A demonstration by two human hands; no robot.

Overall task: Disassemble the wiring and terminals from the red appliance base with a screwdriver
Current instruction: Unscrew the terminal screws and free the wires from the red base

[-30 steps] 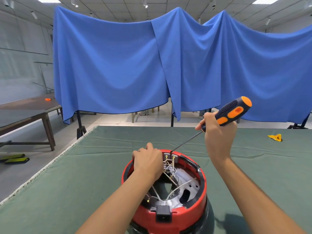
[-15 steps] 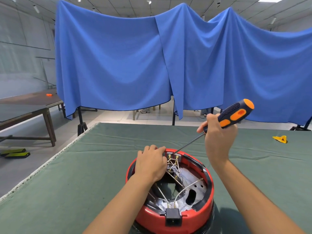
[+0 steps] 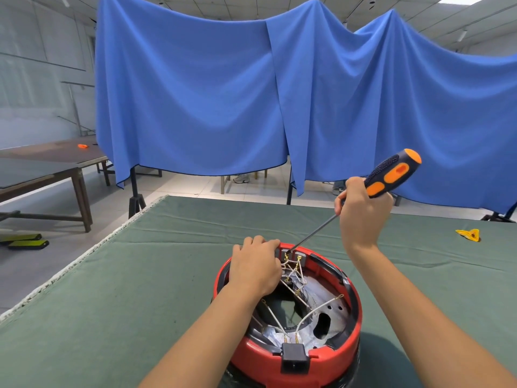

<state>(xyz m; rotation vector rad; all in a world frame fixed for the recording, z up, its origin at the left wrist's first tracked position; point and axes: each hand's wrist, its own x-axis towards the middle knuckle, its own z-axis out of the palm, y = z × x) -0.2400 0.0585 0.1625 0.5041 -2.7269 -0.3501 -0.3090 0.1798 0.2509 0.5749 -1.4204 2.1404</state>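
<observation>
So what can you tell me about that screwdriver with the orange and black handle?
The screwdriver has a chunky handle of dark, textured grip with bright orange insets and an orange end cap, seemingly rubbery plastic, and a long thin metal shaft. It slants from upper right down to lower left. The right hand is wrapped around the lower handle. Its tip sits at the terminals on the far inner rim of the red appliance base, beside the left hand resting on that rim.
</observation>
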